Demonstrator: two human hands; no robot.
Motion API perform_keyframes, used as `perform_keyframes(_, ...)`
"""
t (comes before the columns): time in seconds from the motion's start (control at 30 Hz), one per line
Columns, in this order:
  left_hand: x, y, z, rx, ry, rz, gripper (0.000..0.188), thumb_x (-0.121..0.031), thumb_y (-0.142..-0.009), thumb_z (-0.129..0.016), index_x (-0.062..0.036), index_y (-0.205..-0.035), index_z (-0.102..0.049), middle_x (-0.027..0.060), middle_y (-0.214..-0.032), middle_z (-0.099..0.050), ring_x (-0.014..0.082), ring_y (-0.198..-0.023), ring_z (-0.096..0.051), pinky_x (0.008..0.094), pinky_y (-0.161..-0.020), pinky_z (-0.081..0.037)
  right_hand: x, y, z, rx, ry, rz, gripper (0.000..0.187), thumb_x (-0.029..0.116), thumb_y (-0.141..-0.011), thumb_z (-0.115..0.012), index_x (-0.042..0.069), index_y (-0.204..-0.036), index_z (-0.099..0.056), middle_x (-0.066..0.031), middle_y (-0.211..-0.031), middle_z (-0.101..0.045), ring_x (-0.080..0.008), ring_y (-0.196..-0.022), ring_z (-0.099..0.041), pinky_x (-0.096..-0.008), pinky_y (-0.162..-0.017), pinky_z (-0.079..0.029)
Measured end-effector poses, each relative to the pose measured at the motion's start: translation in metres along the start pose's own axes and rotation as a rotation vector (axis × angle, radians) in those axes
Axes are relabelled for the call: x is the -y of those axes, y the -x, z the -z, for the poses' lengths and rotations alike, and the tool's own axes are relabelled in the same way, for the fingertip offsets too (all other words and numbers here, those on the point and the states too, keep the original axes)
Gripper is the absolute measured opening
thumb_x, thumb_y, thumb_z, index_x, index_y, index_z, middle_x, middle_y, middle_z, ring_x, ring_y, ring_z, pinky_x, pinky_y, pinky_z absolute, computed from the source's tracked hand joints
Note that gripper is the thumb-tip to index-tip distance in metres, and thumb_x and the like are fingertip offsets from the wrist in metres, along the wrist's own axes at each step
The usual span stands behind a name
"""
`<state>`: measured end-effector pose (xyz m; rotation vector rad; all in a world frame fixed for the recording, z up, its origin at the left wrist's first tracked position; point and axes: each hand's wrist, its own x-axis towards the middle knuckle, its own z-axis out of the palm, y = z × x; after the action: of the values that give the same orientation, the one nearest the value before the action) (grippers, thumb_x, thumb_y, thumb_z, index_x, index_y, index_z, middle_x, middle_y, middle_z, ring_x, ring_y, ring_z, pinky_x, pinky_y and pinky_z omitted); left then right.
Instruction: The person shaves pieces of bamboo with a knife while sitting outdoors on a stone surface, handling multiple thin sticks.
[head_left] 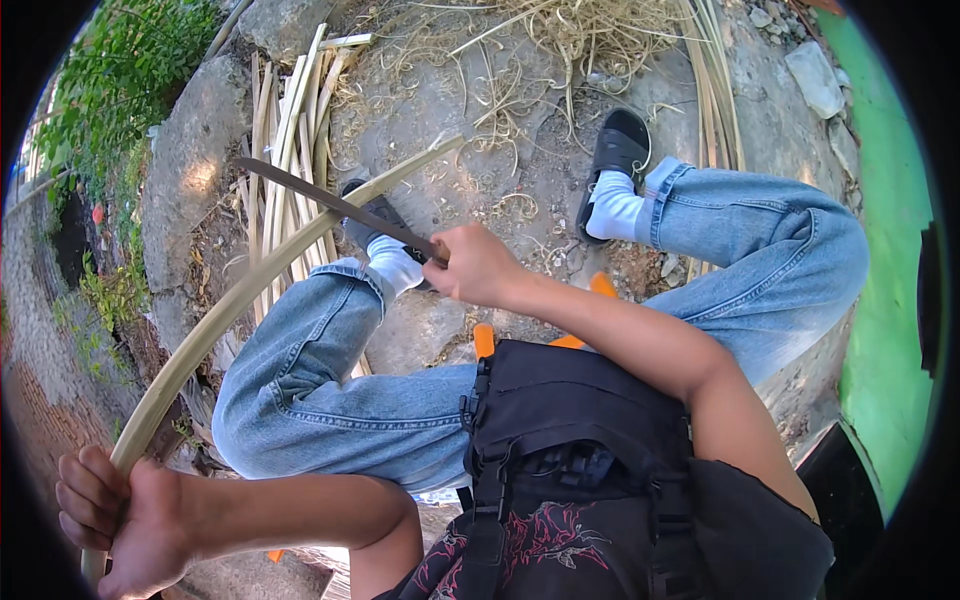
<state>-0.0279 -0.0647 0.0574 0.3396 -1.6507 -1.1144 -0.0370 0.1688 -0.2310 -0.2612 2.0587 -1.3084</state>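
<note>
My left hand (135,520) is wrapped round the near end of a long pale bamboo strip (230,295), which slants up and away to the right past my left knee. In my right hand (470,265) is the handle of a long, dark-bladed knife (310,190). The blade points up to the left and crosses the strip above my left foot; whether its edge bites into the strip cannot be made out. The knife's handle is mostly hidden in my closed fingers.
Split bamboo strips (290,150) lie bundled beside my left foot, and more strips (712,90) lie beyond my right leg. Curly shavings (610,35) are heaped at the far side. Large stones (195,170) and plants (130,70) border the left; a green wall (885,200) stands right.
</note>
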Motion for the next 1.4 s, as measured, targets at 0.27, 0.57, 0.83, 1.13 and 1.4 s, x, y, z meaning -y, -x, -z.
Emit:
perform_keyframes(0.27, 0.006, 0.004, -0.003, -0.030, -0.060, -0.017, 0.066, -0.079, -0.079, -0.009, -0.0154, -0.060, -0.014, 0.0020, -0.055, -0.011, 0.0151, -0.055, -0.016, 0.0309, -0.050, -0.013, -0.050, -0.026, -0.007, -0.036, 0.132, -0.259, 0.027, 0.019, -0.068, -0.062, -0.008, -0.072, -0.062, -0.0262, -0.063, -0.060, -0.0373, -0.062, -0.062, -0.0431, -0.063, -0.050)
perform_keyframes(0.57, 0.003, 0.009, -0.011, -0.008, -0.116, -0.054, 0.063, -0.075, -0.080, -0.008, -0.0156, -0.061, -0.013, 0.0019, -0.055, -0.011, 0.0151, -0.054, -0.016, 0.0309, -0.050, -0.013, -0.140, -0.027, 0.008, -0.056, 0.198, -0.506, 0.026, 0.018, -0.069, -0.061, -0.007, -0.074, -0.064, -0.0261, -0.073, -0.063, -0.0368, -0.070, -0.064, -0.0414, -0.066, -0.050)
perform_keyframes(0.83, 0.009, 0.000, -0.001, 0.023, -0.014, 0.003, 0.060, -0.074, -0.080, -0.012, -0.0167, -0.060, -0.012, 0.0018, -0.056, -0.010, 0.0152, -0.055, -0.016, 0.0305, -0.050, -0.013, -0.029, -0.022, 0.005, 0.038, 0.037, -0.080, 0.027, 0.019, -0.068, -0.062, -0.008, -0.072, -0.062, -0.0239, -0.065, -0.060, -0.0370, -0.064, -0.062, -0.0408, -0.064, -0.050)
perform_keyframes(1.13, 0.011, 0.006, 0.000, 0.037, 0.089, -0.002, 0.057, -0.063, -0.085, -0.026, -0.0138, -0.058, -0.019, 0.0018, -0.059, -0.016, 0.0143, -0.057, -0.018, 0.0303, -0.050, -0.013, -0.143, -0.030, 0.005, -0.049, 0.136, -0.583, 0.028, 0.019, -0.066, -0.062, -0.009, -0.070, -0.061, -0.0252, -0.070, -0.063, -0.0322, -0.066, -0.065, -0.0389, -0.062, -0.050)
perform_keyframes(1.4, 0.004, 0.002, 0.013, 0.111, 0.436, -0.057, 0.054, -0.054, -0.090, -0.029, -0.0099, -0.058, -0.029, 0.0033, -0.060, -0.022, 0.0151, -0.057, -0.021, 0.0299, -0.050, -0.016, -0.046, -0.031, -0.002, -0.012, 0.157, -0.195, 0.029, 0.024, -0.069, -0.063, -0.005, -0.072, -0.062, -0.0218, -0.066, -0.061, -0.0353, -0.065, -0.062, -0.0401, -0.064, -0.049)
